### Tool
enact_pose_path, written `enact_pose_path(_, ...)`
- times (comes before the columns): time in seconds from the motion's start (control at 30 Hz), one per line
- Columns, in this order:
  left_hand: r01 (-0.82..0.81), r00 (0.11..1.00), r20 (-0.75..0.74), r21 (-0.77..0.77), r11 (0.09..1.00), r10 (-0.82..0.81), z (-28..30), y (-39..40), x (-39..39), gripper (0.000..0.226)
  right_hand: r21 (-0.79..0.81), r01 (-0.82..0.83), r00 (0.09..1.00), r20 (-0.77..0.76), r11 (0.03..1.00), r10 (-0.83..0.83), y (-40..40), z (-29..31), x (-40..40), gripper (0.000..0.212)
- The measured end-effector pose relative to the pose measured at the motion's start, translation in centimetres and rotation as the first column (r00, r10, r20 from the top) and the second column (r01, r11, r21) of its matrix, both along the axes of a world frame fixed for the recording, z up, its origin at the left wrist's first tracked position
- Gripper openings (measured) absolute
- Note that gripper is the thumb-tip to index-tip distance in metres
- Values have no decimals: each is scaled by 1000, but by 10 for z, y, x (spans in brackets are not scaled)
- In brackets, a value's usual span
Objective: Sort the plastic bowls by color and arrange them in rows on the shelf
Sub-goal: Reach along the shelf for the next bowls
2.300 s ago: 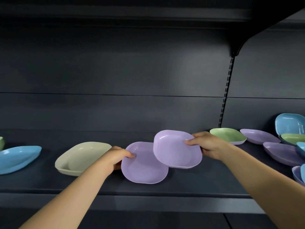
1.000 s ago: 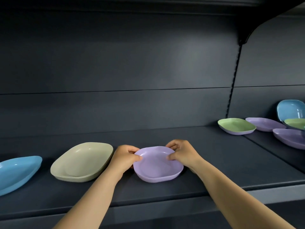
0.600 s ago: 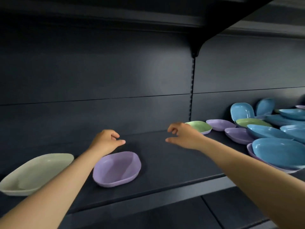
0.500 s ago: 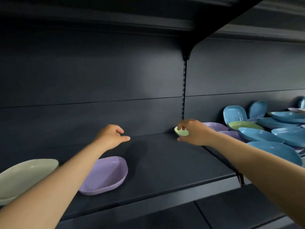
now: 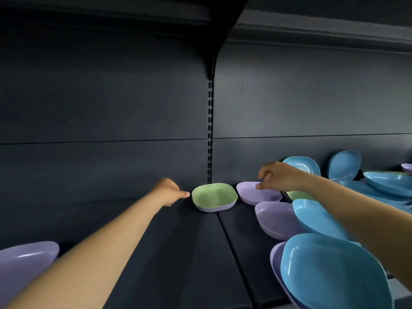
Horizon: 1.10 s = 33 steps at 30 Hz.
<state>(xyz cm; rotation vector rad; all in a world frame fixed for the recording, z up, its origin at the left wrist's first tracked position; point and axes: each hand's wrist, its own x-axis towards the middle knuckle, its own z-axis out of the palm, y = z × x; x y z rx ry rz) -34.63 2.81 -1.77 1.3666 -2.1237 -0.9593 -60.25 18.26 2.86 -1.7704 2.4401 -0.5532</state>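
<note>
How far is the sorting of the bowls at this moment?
Early. Done: one purple bowl lies apart at the far left of the shelf. In hand: nothing is gripped yet; the left hand reaches beside the green bowl, and the right hand hovers over a purple bowl. Left: the mixed blue and purple pile on the right.

Dark back panel (image 5: 312, 97), slotted upright (image 5: 210, 130)

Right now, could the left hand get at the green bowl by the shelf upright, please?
Probably yes: the left hand sits just left of the green bowl, with only bare shelf between.
</note>
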Motion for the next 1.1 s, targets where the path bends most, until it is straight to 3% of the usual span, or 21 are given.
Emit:
enact_pose_path(0.13, -99, 980, -148, 229, 968, 136, -25, -11, -24, 33, 79, -59, 998, 33, 995, 57, -43, -12, -15, 16)
enact_pose_path(0.3, -99, 930, -296, 364, 926, 216, -45, -26, -48, 40, 165, -81, 992, 104, 983, 65, -99, -35, -14, 35)
enact_pose_path(0.4, -73, 926, -317, 384, 921, 205, -48, -34, -57, 32, 193, -46, 997, 62, 980, 35, -125, -45, -17, 32)
enact_pose_path(0.53, -52, 915, -347, 403, 914, 205, -49, -38, -61, 22, 233, -27, 1000, 20, 972, 23, -142, -52, -22, 46)
enact_pose_path(0.73, -33, 845, -476, 407, 913, 243, -50, -39, -60, 23, 185, -75, 995, 75, 980, 62, -146, -52, -21, 46)
enact_pose_path(0.9, 4, 831, -529, 320, 947, 175, -42, -37, -54, 22, 48, -122, 978, 176, 991, 112, -144, -45, -20, 16)
enact_pose_path(1.1, 128, 817, -570, 322, 938, 84, -29, -25, -37, 17, -70, -127, 977, 164, 989, 137, -131, -26, -9, 14)
